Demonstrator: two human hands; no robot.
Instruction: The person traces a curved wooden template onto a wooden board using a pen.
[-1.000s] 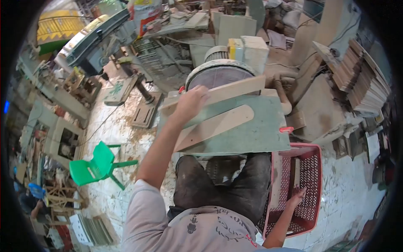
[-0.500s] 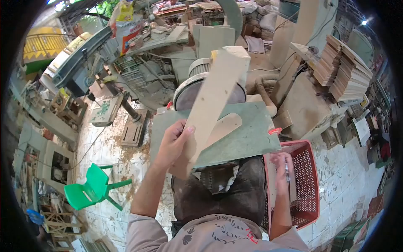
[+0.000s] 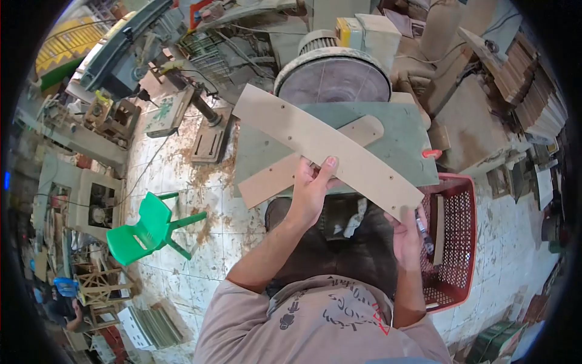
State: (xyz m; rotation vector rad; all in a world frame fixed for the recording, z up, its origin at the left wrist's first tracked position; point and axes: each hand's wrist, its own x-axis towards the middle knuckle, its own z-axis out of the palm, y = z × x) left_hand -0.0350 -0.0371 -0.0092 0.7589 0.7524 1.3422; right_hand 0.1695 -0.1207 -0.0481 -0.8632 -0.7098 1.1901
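Note:
A pale wooden board (image 3: pixel 327 145) with several small dark holes slants across my front, above the green table (image 3: pixel 403 130). My left hand (image 3: pixel 312 191) grips its lower edge near the middle, thumb on top. At the board's right end is my right hand (image 3: pixel 407 239), with a dark pen (image 3: pixel 424 233) held in it and its fingertips at the board's edge. A second wooden board (image 3: pixel 273 180), rounded at its far end, lies on the table and crosses beneath the first.
Behind the table stands a disc sander (image 3: pixel 333 79). A red perforated crate (image 3: pixel 470 242) with wood pieces inside is at my right. To the left are a green plastic chair (image 3: pixel 148 227) and a drill-press-like machine (image 3: pixel 206 115). Stacked boards (image 3: pixel 539 91) stand far right.
The held board has swung from steep to slanting down rightward. My right hand has come up from over the crate to the board's right end. The view has shifted lower.

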